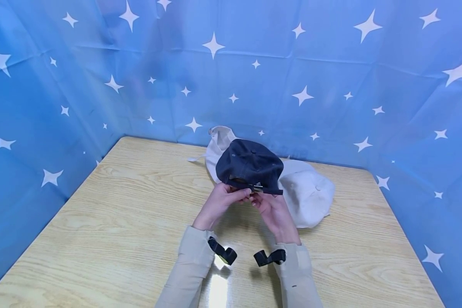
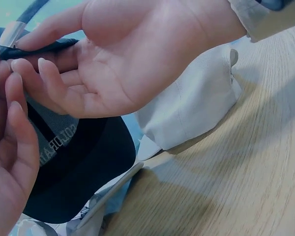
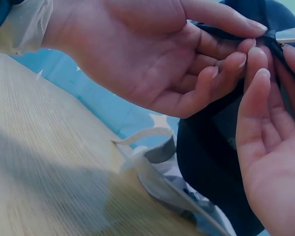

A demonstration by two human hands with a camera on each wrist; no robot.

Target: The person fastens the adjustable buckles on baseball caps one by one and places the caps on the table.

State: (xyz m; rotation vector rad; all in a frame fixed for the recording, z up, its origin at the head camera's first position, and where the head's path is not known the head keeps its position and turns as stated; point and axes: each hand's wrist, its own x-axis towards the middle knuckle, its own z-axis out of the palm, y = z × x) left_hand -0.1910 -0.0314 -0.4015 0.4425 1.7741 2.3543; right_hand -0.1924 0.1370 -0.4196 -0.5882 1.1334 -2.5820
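Note:
A dark navy baseball cap is held up over the table, its back opening and strap toward me. A shiny metal buckle sits on the strap. With thumb and fingers my left hand pinches the strap just left of the buckle. My right hand pinches it beside the buckle on the other side, thumb close to the metal in the left wrist view. The fingertips of both hands meet under the strap. Below them the dark brim hangs, and pale lettering shows inside the cap.
A white cap lies right of the navy one. Another pale cap, its strap loose, lies behind on the left, partly hidden. The wooden table ends at a blue star-patterned curtain behind and at both sides.

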